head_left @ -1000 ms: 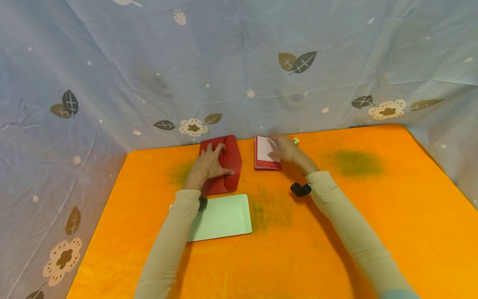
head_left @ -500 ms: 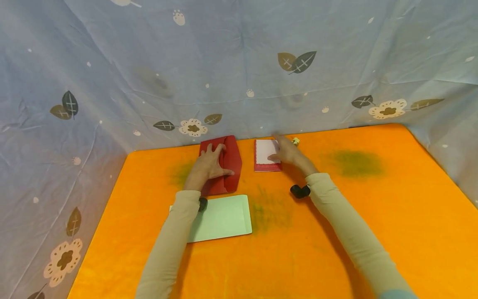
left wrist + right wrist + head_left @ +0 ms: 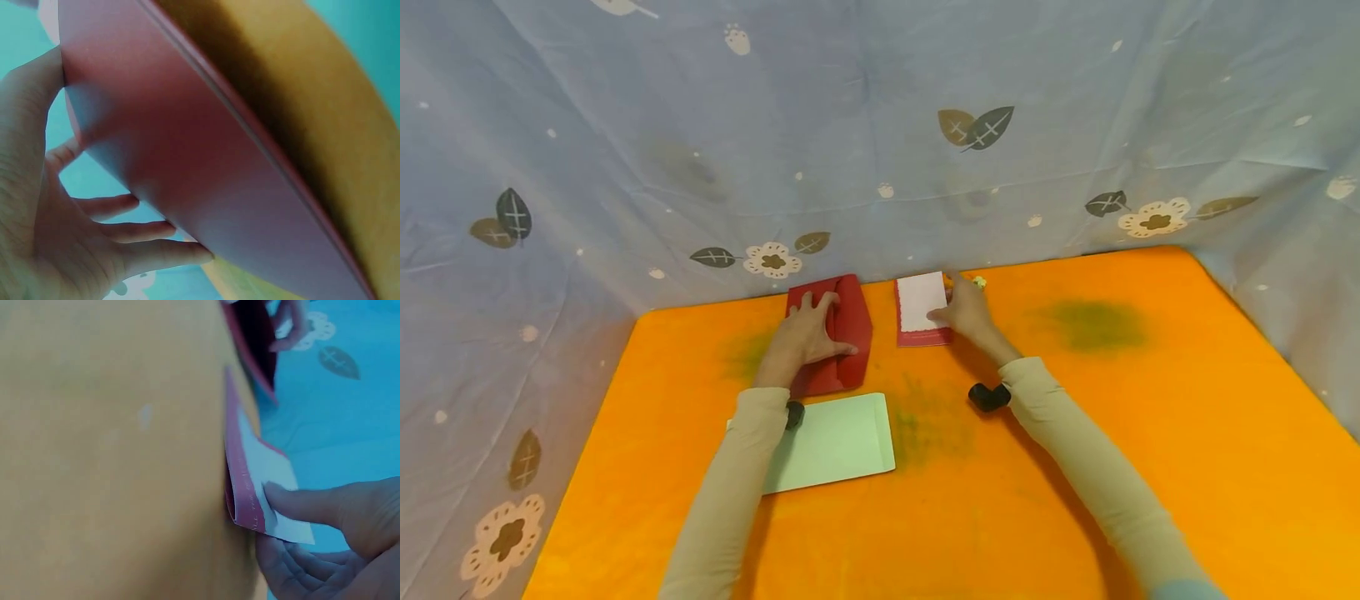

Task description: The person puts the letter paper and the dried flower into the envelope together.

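Orange tabletop (image 3: 940,517), blue leaf-print cloth (image 3: 865,108) behind

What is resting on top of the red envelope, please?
The left hand rests on the red envelope; the part of the envelope beneath the hand is covered and cannot be seen.

Even light, soft shadows on the orange tabletop (image 3: 940,508), bluish haze and blur in both wrist views

Red env. (image 3: 848,322) under L grip (image 3: 805,333)
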Demonstrator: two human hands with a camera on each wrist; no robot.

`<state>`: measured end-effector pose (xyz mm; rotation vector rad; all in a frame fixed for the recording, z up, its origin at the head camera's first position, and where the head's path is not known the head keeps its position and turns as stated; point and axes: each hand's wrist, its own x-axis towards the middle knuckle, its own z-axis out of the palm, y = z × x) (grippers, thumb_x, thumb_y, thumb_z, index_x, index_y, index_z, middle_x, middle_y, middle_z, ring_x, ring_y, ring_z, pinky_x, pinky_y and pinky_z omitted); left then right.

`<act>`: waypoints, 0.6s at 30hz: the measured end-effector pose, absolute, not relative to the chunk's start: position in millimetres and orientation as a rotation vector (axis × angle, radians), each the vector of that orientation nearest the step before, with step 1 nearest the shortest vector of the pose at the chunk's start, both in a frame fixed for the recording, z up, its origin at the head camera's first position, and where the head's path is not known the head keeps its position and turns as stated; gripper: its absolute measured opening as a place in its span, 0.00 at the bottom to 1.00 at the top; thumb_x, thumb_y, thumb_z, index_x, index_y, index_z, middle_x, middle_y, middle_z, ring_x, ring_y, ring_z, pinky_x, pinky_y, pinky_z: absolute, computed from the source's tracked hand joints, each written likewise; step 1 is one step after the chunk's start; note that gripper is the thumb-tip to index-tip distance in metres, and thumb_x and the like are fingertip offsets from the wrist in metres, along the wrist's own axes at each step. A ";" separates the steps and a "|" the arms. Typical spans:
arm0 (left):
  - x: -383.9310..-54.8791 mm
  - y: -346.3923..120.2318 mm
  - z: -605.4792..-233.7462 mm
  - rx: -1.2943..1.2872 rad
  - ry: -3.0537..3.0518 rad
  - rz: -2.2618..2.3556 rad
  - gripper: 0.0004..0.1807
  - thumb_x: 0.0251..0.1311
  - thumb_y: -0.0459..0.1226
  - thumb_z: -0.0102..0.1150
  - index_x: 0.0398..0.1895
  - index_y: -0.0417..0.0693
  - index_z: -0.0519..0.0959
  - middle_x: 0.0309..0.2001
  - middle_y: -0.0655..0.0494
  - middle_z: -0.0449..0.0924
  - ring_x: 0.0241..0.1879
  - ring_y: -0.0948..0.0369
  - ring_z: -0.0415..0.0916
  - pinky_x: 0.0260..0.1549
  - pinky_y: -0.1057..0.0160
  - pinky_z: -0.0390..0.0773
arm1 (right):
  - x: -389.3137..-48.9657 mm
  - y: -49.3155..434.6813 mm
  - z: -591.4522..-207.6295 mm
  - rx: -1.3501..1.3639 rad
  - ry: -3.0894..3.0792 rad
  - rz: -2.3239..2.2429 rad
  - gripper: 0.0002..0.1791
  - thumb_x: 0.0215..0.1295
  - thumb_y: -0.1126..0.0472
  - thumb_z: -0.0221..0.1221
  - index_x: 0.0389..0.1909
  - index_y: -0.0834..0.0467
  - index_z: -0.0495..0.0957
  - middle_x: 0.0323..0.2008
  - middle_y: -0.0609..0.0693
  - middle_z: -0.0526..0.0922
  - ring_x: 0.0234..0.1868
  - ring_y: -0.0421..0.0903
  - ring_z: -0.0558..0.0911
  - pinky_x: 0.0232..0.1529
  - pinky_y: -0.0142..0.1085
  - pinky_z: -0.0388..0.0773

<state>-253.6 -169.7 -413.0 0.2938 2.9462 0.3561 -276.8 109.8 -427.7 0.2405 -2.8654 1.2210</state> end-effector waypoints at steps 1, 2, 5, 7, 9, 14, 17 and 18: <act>-253.4 -169.3 -413.0 0.291 2.947 0.354 0.50 0.44 0.63 0.71 0.67 0.58 0.56 0.61 0.38 0.60 0.52 0.39 0.65 0.49 0.44 0.75 | -275.9 111.1 -426.9 0.241 -2.859 1.222 0.27 0.56 0.64 0.70 0.53 0.73 0.74 0.30 0.62 0.81 0.28 0.51 0.75 0.31 0.38 0.75; -253.8 -168.8 -413.3 0.289 2.950 0.353 0.50 0.44 0.63 0.71 0.67 0.58 0.56 0.61 0.38 0.60 0.52 0.39 0.65 0.50 0.44 0.75 | -274.7 112.7 -425.4 0.247 -2.856 1.223 0.17 0.57 0.64 0.69 0.42 0.72 0.79 0.22 0.58 0.78 0.22 0.48 0.72 0.25 0.36 0.70; -254.8 -166.8 -413.8 0.293 2.952 0.360 0.50 0.44 0.63 0.71 0.66 0.58 0.56 0.61 0.38 0.60 0.53 0.38 0.65 0.50 0.43 0.75 | -271.8 117.9 -418.9 0.251 -2.856 1.272 0.12 0.62 0.62 0.66 0.25 0.67 0.81 0.13 0.49 0.71 0.15 0.41 0.67 0.20 0.31 0.60; -255.8 -165.8 -414.4 0.297 2.954 0.368 0.50 0.44 0.63 0.71 0.66 0.58 0.57 0.60 0.38 0.60 0.53 0.38 0.64 0.51 0.43 0.74 | -270.6 120.3 -413.8 0.238 -2.853 1.328 0.14 0.64 0.61 0.64 0.22 0.66 0.81 0.11 0.50 0.71 0.13 0.40 0.68 0.20 0.30 0.60; -256.4 -165.2 -414.5 0.297 2.954 0.374 0.49 0.43 0.63 0.72 0.65 0.58 0.57 0.60 0.38 0.60 0.54 0.38 0.64 0.51 0.43 0.74 | -270.2 120.3 -409.3 0.189 -2.843 1.415 0.14 0.65 0.59 0.64 0.35 0.70 0.85 0.18 0.55 0.82 0.17 0.41 0.77 0.24 0.30 0.71; -256.5 -167.6 -414.5 0.286 2.957 0.367 0.49 0.43 0.62 0.72 0.65 0.58 0.57 0.60 0.38 0.60 0.54 0.39 0.64 0.52 0.42 0.73 | -275.0 104.9 -404.6 0.134 -2.733 1.762 0.19 0.68 0.58 0.61 0.48 0.73 0.81 0.37 0.64 0.85 0.26 0.45 0.83 0.39 0.40 0.83; -256.7 -167.8 -414.8 0.284 2.960 0.362 0.49 0.43 0.62 0.72 0.65 0.57 0.57 0.59 0.39 0.61 0.53 0.40 0.64 0.52 0.43 0.74 | -279.3 91.1 -407.4 0.148 -2.663 1.913 0.19 0.70 0.60 0.59 0.47 0.74 0.80 0.35 0.64 0.83 0.30 0.52 0.84 0.43 0.47 0.82; -256.8 -167.6 -414.9 0.282 2.959 0.362 0.49 0.43 0.62 0.73 0.65 0.57 0.58 0.59 0.39 0.61 0.53 0.40 0.65 0.52 0.43 0.74 | -280.6 86.6 -409.3 0.150 -2.648 1.944 0.18 0.70 0.60 0.59 0.46 0.75 0.81 0.33 0.63 0.83 0.32 0.55 0.84 0.43 0.47 0.82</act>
